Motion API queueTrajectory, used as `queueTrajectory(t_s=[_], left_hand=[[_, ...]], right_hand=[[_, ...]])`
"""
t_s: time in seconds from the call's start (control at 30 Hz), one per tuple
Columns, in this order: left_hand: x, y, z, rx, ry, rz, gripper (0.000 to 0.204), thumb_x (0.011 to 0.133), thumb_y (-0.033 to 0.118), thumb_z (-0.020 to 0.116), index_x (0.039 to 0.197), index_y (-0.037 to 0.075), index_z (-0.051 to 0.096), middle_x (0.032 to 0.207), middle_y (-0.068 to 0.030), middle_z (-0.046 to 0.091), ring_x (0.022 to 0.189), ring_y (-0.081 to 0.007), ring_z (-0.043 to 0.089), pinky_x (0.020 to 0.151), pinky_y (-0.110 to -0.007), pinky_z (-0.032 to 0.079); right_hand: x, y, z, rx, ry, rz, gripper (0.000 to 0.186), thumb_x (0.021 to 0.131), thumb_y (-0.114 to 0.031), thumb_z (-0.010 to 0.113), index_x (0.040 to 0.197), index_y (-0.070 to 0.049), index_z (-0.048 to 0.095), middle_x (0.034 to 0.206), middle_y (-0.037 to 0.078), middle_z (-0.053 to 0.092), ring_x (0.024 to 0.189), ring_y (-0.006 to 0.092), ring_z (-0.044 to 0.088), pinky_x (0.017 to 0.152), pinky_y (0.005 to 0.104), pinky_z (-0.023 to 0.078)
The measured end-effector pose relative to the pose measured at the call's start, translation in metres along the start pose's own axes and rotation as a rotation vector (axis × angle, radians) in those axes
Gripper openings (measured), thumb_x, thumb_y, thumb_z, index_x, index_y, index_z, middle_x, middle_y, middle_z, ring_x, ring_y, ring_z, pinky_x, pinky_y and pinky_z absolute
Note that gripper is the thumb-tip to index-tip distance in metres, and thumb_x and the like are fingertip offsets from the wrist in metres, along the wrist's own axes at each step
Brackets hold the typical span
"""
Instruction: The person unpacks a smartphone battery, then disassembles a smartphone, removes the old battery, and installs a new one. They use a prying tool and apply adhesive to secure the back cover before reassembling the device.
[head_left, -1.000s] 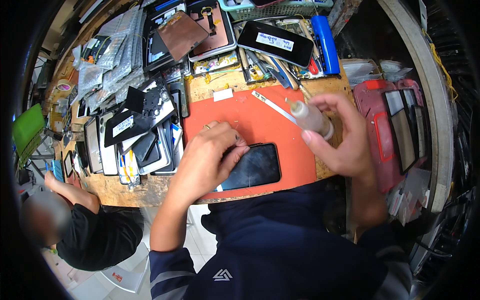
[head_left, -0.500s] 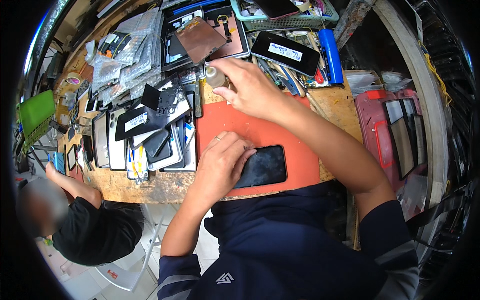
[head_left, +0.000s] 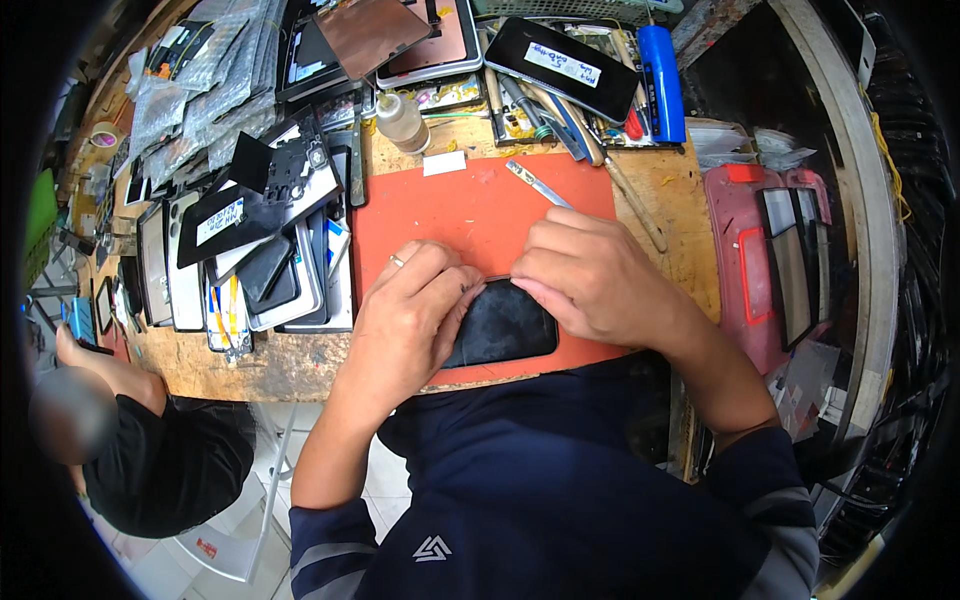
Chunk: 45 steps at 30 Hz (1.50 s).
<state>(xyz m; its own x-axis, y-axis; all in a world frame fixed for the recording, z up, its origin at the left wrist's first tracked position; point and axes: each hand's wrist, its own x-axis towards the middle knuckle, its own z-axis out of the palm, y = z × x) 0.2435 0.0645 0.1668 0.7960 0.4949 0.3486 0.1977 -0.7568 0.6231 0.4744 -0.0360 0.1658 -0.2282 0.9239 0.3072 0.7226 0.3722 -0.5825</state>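
Observation:
A black phone (head_left: 505,325) with a smudged glossy screen lies on the orange mat (head_left: 440,215) before me. My left hand (head_left: 415,310) covers its left end, its fingers bent and pinching at the far edge. From the other side, my right hand (head_left: 590,275) pinches the same edge near the far right corner. The fingertips of both hands are close together, and anything small between them is hidden. A thin metal strip-like tool (head_left: 540,185) sticks out behind my right knuckles; I cannot tell whether it touches the hand. Beyond the mat stands a clear squeeze bottle (head_left: 402,124).
Stacked phone and tablet parts (head_left: 265,250) crowd the left side. Another labelled black phone (head_left: 562,70) lies over tools at the back, beside a blue cylinder (head_left: 660,85). A red case (head_left: 755,260) stands at right. Another person (head_left: 165,460) sits at lower left.
My right hand has let go of the squeeze bottle and come down to the phone's far edge. The bottle now stands on the bench, and the metal tool shows. The whole view has shifted slightly.

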Motion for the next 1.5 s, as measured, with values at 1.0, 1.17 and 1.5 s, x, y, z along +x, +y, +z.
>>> queueTrajectory(t_s=[1.0, 1.17, 1.5], left_hand=[[-0.004, 0.016, -0.021, 0.182, -0.164, -0.179, 0.058, 0.080, 0.036, 0.092, 0.125, 0.004, 0.074, 0.113, -0.0111, 0.065, 0.114, -0.0343, 0.059, 0.100, -0.047, 0.043], [-0.025, 0.025, -0.032, 0.215, -0.259, -0.243, 0.108, 0.061, 0.045, 0.100, 0.153, 0.005, 0.061, 0.126, -0.0149, 0.061, 0.119, -0.0390, 0.057, 0.106, -0.049, 0.045], [0.009, 0.024, -0.037, 0.328, -0.174, -0.028, 0.067, 0.070, 0.016, 0.095, 0.129, 0.007, 0.064, 0.113, -0.0108, 0.063, 0.109, -0.0346, 0.059, 0.101, -0.048, 0.044]], right_hand=[[0.033, 0.000, -0.011, 0.212, -0.260, 0.382, 0.011, 0.092, -0.014, 0.077, 0.090, -0.004, 0.072, 0.090, 0.015, 0.075, 0.088, 0.0380, 0.073, 0.078, 0.0505, 0.055], [0.034, 0.001, -0.008, 0.215, -0.250, 0.349, 0.011, 0.093, -0.014, 0.075, 0.092, -0.004, 0.071, 0.090, 0.015, 0.073, 0.088, 0.0393, 0.071, 0.078, 0.0524, 0.052], [0.026, -0.023, -0.031, 0.362, -0.036, 0.321, 0.009, 0.097, -0.005, 0.078, 0.094, -0.002, 0.069, 0.085, 0.005, 0.063, 0.067, 0.0119, 0.062, 0.058, 0.0290, 0.050]])
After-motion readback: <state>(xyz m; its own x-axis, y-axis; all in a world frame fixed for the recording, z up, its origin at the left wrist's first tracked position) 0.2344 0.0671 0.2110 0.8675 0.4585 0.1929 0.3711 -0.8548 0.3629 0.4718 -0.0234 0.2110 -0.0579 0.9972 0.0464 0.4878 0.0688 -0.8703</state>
